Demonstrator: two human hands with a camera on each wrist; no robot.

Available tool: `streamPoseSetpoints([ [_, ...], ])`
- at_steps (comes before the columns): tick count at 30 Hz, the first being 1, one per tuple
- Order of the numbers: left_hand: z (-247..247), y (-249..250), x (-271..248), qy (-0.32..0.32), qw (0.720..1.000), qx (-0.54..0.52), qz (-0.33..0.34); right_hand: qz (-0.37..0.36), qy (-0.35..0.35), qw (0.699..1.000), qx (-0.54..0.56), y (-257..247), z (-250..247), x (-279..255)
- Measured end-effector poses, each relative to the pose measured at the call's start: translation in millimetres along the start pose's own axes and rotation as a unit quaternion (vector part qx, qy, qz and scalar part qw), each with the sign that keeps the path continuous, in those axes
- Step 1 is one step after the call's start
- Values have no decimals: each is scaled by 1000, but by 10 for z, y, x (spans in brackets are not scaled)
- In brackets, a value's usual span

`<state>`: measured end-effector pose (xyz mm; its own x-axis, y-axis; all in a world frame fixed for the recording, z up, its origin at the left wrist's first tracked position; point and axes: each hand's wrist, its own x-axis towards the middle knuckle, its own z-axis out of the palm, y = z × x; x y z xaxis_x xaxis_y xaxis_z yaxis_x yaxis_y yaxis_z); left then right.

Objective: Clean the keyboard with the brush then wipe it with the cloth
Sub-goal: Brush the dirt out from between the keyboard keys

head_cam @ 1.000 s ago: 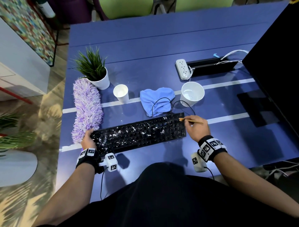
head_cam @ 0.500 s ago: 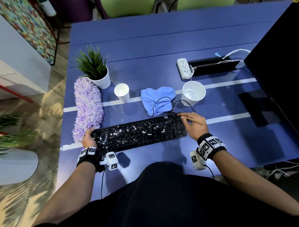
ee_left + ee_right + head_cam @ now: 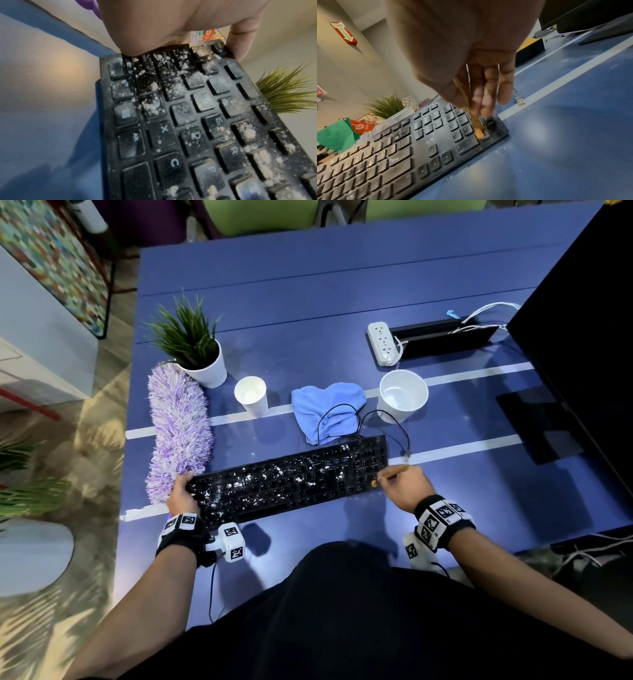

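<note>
A black keyboard (image 3: 291, 479) (image 3: 197, 128) (image 3: 393, 155) speckled with white powder lies on the blue table. My left hand (image 3: 181, 491) (image 3: 180, 27) grips its left end, thumb on the keys and a finger behind the far edge. My right hand (image 3: 400, 484) (image 3: 471, 60) pinches a thin wooden brush (image 3: 394, 474) (image 3: 477, 124); its orange tip touches the number pad's near right corner. The blue cloth (image 3: 327, 409) lies crumpled behind the keyboard, under its black cable (image 3: 394, 422).
A purple fluffy duster (image 3: 178, 429) lies left of the keyboard beside a potted plant (image 3: 191, 344). A paper cup (image 3: 251, 395) and a white bowl (image 3: 402, 395) stand behind. Power strip (image 3: 383, 344) and a dark monitor (image 3: 582, 320) are at the back right.
My right hand has drawn the brush tip from the keyboard's far right corner toward its near right corner. My left hand has kept its hold on the left end.
</note>
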<state>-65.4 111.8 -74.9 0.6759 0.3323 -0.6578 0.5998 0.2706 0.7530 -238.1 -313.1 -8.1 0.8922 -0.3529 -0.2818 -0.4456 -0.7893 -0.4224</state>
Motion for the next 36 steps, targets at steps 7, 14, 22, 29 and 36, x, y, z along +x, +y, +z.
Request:
streamPoseSetpoints([
  [7, 32, -1, -25, 9, 1000, -15, 11, 23, 86, 990, 113, 8, -137, 151],
  [14, 18, 6, -39, 2, 1000, -6, 12, 15, 55, 996, 64, 111, -90, 105],
  [22, 17, 0, -39, 17, 1000, 4, 11, -46, 241, 941, 231, -48, -215, 77],
  [29, 50, 54, -136, 9, 1000, 0, 8, 62, 16, 998, 7, 232, -67, 158],
  [36, -39, -17, 30, 22, 999, 41, 15, -32, 234, 944, 230, -49, -289, 128],
])
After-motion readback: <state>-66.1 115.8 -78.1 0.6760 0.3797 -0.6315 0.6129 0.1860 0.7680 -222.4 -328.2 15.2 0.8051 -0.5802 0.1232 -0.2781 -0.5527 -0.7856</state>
